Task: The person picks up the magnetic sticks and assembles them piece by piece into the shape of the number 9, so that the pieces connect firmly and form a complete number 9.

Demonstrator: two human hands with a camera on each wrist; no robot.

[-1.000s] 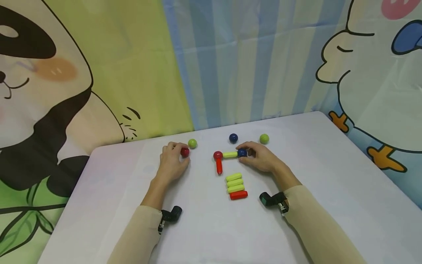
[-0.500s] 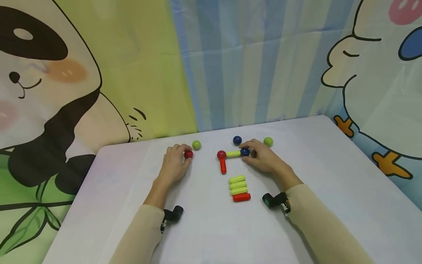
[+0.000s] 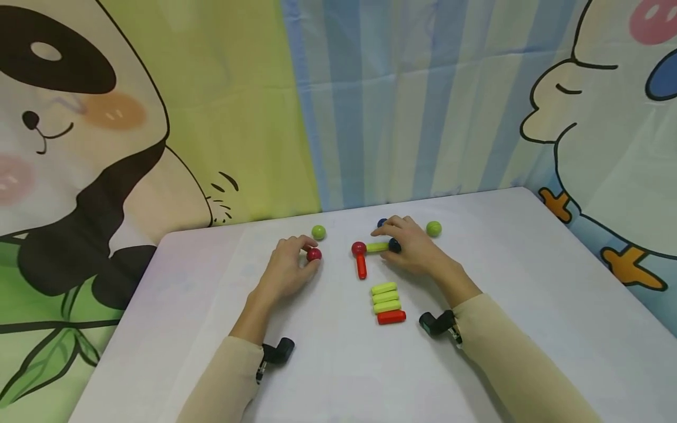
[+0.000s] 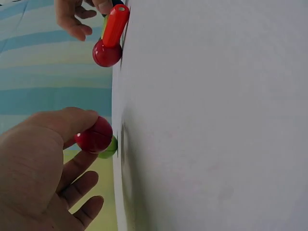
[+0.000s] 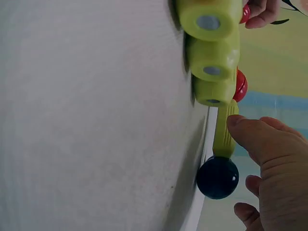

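My left hand [image 3: 285, 267] pinches a red ball [image 4: 95, 134] between thumb and fingers, just above the white table. My right hand [image 3: 412, 247] hovers around the right end of a joined piece, its fingers apart and loosely bent. That piece has a red ball [image 3: 359, 248], a red rod [image 3: 362, 267] pointing toward me, a yellow-green rod [image 3: 377, 247] pointing right, and a dark blue ball [image 5: 217, 177] at its end. In the right wrist view the right thumb overlaps the yellow-green rod; I cannot tell whether it touches.
Several yellow-green rods [image 3: 386, 297] and a red rod [image 3: 391, 317] lie in a row on the table [image 3: 338, 370]. Behind are a green ball [image 3: 318, 232], a partly hidden blue ball [image 3: 382, 222] and another green ball [image 3: 433, 228]. A printed curtain [image 3: 370, 117] hangs beyond.
My left hand has drawn the red ball slightly toward me, away from the left green ball. My right hand has shifted left over the blue ball's end, its fingers reaching above the rod.
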